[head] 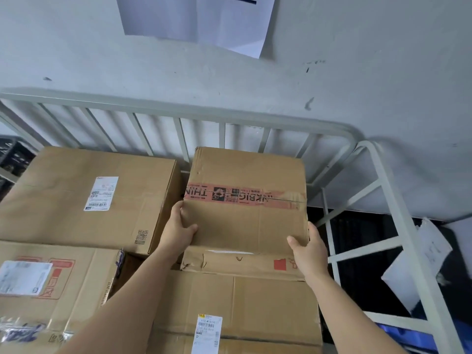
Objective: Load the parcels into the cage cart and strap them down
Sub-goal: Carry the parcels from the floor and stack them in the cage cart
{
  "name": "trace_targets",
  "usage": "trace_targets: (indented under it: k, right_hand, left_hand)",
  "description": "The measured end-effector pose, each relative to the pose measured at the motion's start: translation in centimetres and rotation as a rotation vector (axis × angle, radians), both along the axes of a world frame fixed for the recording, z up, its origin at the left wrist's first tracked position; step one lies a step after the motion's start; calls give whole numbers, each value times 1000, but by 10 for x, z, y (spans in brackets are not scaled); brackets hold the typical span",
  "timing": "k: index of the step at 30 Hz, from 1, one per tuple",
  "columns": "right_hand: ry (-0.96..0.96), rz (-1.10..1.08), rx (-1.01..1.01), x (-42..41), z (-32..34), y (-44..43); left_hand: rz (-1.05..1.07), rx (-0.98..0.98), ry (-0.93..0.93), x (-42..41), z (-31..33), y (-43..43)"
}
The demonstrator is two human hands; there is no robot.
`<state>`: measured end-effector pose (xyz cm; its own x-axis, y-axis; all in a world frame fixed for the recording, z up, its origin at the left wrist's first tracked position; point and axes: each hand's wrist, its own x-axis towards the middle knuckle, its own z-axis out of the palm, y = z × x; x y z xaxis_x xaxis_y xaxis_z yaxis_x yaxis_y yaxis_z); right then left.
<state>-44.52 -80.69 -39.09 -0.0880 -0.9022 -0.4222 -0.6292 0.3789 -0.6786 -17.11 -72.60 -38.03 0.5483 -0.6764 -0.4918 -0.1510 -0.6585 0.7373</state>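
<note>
We see only our two arms and hands. Our left hand [178, 229] and our right hand [307, 251] are bare. So are the arms behind them: our left forearm [135, 302] and our right forearm [337, 302] show plain, smooth skin from the wrist down to the bottom edge of the view. Each forearm looks broad at that edge and narrows towards the wrist. Our thumbs look short and rounded at the tip. The nails are too blurred for us to make out. The rest of us lies outside the view.
</note>
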Motion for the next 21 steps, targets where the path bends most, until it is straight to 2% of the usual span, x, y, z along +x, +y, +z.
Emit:
trace_targets:
  k: [8,14,21]
  right_hand:
    - [39,36,-47,10,-19,-29]
    - [95,23,-90,10,-20,-24]
    - [108,33,-68,8,-21,-18]
  left_hand:
    - [4,-11,6,14,-15,-29]
    - [24,-4,27,12,-16,-20]
    - [-3,36,-44,0,-15,-11]
